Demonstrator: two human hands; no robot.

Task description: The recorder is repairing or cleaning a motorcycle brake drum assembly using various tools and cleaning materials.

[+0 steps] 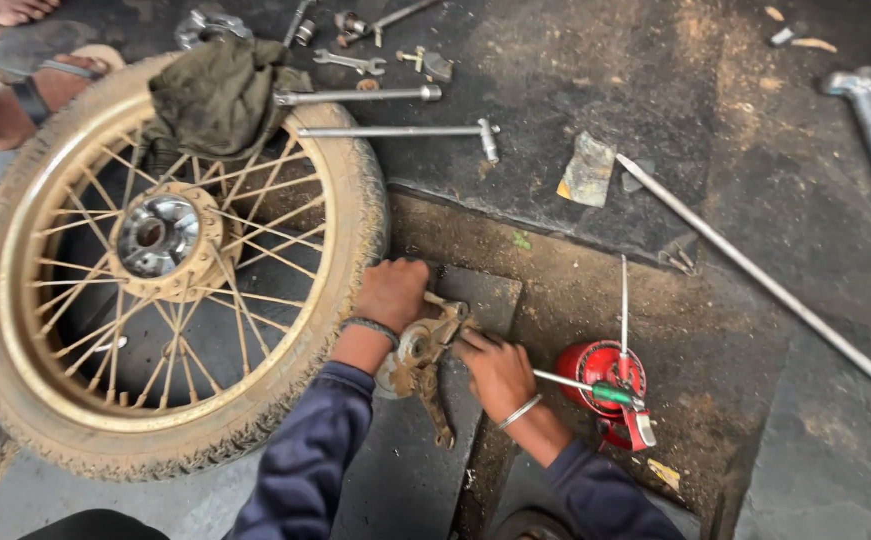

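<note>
at centre frame the left hand (393, 293) is closed over the top of a muddy, rusted metal bracket part (424, 352) lying on a dark slab (401, 470); the right hand (496, 372) pinches its right edge. a red oil can (604, 375) sits just right. a spoked, mud-caked wheel (171, 265) fills the left; open ground lies at right.

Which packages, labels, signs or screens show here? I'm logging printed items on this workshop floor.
Torn wrapper scrap: on the dark floor right of the spoked wheel, crumpled, grey with a yellow edge.
Small yellowish scrap: on the floor beside the red oil can, flat.
No signs or screens.
</note>
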